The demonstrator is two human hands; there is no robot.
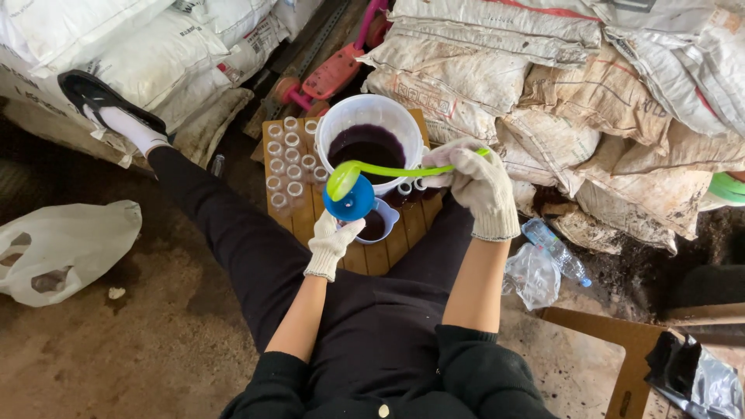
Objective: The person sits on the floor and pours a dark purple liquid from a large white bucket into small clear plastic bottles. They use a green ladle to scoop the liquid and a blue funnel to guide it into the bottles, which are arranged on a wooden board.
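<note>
Container under the blue funnel [351,203] hidden; green object [728,188], perhaps a basin, cut off by the right edge.

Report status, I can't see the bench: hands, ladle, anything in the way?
Right hand grips green ladle. Left hand steadies blue funnel beneath it. White bucket of dark liquid behind; nothing blocking.

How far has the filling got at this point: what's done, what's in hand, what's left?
Done: cannot tell; no filled container is clearly visible. In hand: the right hand holds a green ladle over a blue funnel gripped by the left hand; a small cup beside it holds dark liquid. Left: the clear small bottles on the wooden board look empty, and the white bucket holds plenty of dark liquid.
</note>
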